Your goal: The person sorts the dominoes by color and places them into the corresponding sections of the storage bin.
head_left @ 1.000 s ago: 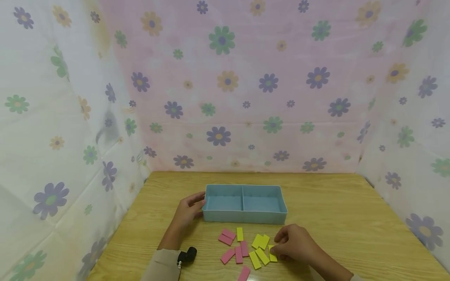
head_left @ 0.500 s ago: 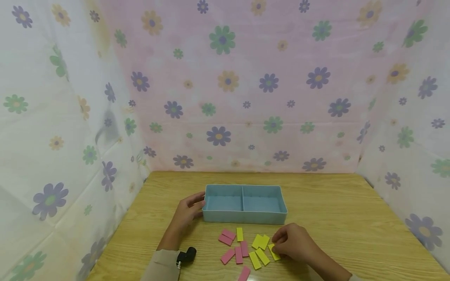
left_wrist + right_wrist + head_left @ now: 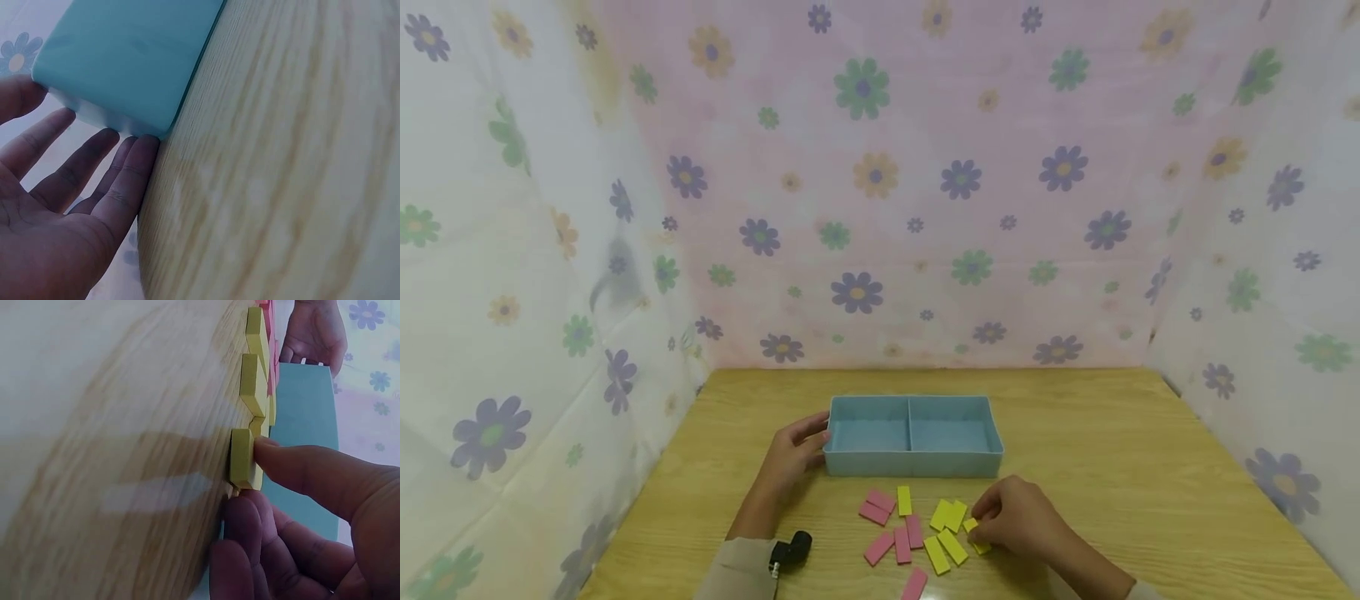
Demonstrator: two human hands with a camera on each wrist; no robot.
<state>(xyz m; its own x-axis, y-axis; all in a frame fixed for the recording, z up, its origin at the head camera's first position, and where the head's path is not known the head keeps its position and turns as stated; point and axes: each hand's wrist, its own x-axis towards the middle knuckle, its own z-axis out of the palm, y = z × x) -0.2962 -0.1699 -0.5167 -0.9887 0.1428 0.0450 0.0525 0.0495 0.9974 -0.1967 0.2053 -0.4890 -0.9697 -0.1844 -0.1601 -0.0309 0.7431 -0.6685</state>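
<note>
A light blue two-compartment box (image 3: pixel 913 464) stands on the table. My left hand (image 3: pixel 790 457) touches its left end, the fingers spread and nearly straight; in the left wrist view the fingertips rest against the end wall (image 3: pixel 106 119). My right hand (image 3: pixel 1021 518) pinches a small yellow block (image 3: pixel 242 459) between thumb and fingers at the right of the scattered blocks. Its fingers partly cover this block in the head view. Several other yellow blocks (image 3: pixel 953 547) lie just left of that hand, and several pink blocks (image 3: pixel 878 547) lie farther left.
The wooden table (image 3: pixel 1090 433) is bounded by flower-print cloth (image 3: pixel 917 275) at the back and both sides. A black device (image 3: pixel 793 548) sits at the left sleeve cuff. One pink block (image 3: pixel 914 585) lies near the bottom edge of the view.
The right hand has drawn the rightmost yellow block slightly aside, turned it and now pinches it. The left hand stays at the box. The whole head view has shifted a little.
</note>
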